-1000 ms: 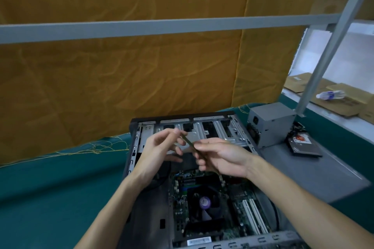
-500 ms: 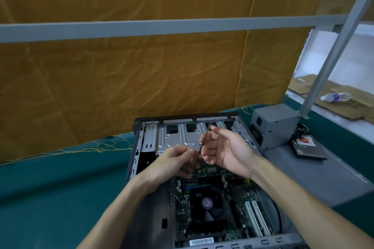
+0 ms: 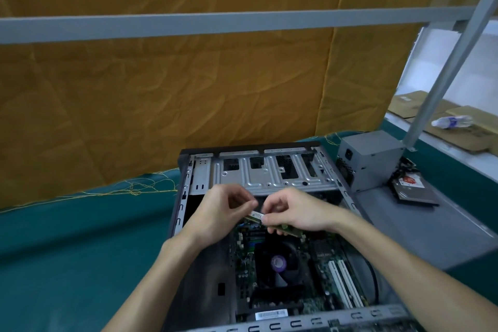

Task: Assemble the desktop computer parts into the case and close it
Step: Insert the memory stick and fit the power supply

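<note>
An open desktop case (image 3: 186, 191) lies on its side on the green table, its motherboard and CPU fan (image 3: 279, 263) exposed. Both hands hold a green memory stick (image 3: 256, 216) level above the memory slots near the drive cage (image 3: 269, 172). My left hand (image 3: 223, 213) pinches its left end, and my right hand (image 3: 292, 213) grips its middle and right part from above. A grey power supply (image 3: 369, 159) and a hard drive (image 3: 415, 188) sit outside the case on a grey side panel (image 3: 420, 232) at the right.
White expansion slots (image 3: 343, 283) run along the motherboard's right side. A grey metal frame bar (image 3: 215, 23) crosses above, with a slanted post (image 3: 447, 54) at the right. Yellow threads (image 3: 140, 186) lie on the green cloth. Cardboard and a plastic bottle (image 3: 452, 121) lie far right.
The memory stick has turned from upright to level and come down toward the motherboard. Both hands have dropped with it and now hold its two ends.
</note>
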Motion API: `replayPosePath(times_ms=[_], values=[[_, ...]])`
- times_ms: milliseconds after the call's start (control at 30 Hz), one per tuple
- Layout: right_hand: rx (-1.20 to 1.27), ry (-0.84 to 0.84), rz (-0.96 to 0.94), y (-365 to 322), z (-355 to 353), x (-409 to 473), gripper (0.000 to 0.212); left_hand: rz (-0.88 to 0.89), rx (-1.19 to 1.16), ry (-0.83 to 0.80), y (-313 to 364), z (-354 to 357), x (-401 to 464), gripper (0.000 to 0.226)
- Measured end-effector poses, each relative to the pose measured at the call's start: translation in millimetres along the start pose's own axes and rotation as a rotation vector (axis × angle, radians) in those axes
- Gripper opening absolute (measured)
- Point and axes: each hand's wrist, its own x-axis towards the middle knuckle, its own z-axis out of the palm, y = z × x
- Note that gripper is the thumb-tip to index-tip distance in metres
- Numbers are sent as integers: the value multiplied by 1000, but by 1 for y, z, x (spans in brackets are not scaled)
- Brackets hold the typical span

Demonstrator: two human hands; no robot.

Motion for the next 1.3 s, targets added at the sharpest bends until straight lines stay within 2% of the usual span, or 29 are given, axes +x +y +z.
replayPosePath(times_ms=[100,233,367,433,633,867,1300], values=[[-356,59,7,6,4,7,3,-153,278,-162,-10,1,-8,29],[-620,31,53,7,10,17,14,-390,613,-508,-28,7,-19,27],[-758,23,52,7,19,24,18,-494,677,-654,-30,5,-22,62],[-794,39,45,11,23,23,17,-500,691,-699,-29,6,-23,71],[-762,5,80,21,26,20,21,-472,685,-734,-23,8,-22,74],[-730,24,96,21,26,23,27,-460,659,-701,-22,7,-22,66],[-738,25,103,19,28,23,25,-458,665,-721,-24,8,-21,59]])
